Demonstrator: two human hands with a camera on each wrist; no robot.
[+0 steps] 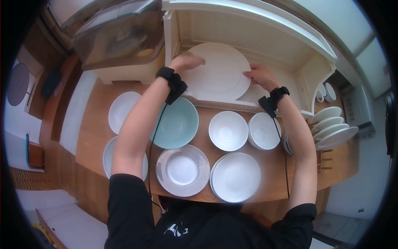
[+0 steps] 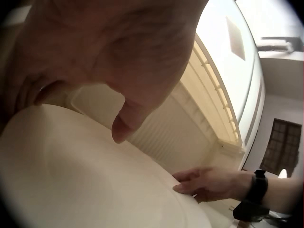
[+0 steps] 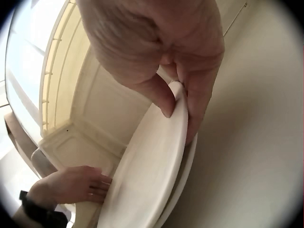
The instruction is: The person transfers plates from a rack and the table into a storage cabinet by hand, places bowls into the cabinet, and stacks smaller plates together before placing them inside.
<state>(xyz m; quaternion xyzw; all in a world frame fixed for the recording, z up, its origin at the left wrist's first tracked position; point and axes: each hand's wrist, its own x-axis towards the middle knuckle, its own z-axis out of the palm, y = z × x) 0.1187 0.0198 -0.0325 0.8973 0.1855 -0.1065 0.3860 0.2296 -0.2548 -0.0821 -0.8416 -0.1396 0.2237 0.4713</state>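
Note:
A large white plate [image 1: 217,70] lies inside the cream dish cabinet [image 1: 244,31]. My right hand [image 1: 263,76] pinches its right rim, thumb on the upper face and fingers beneath. In the right wrist view, the edge of a second plate [image 3: 191,154] shows just under the large plate [image 3: 149,161]. At the opposite rim is my left hand [image 1: 186,62]. Its fingers [image 3: 97,187] touch the plate's edge, while the thumb is stretched out over the plate, apart from it in the left wrist view.
On the wooden table in front of the cabinet stand a pale green bowl [image 1: 176,124], white bowls [image 1: 228,130], a ringed plate [image 1: 182,170] and stacked white plates [image 1: 236,177]. At the right, several plates stand in a wooden rack [image 1: 325,159]. A brown-lidded container [image 1: 120,41] adjoins the cabinet's left side.

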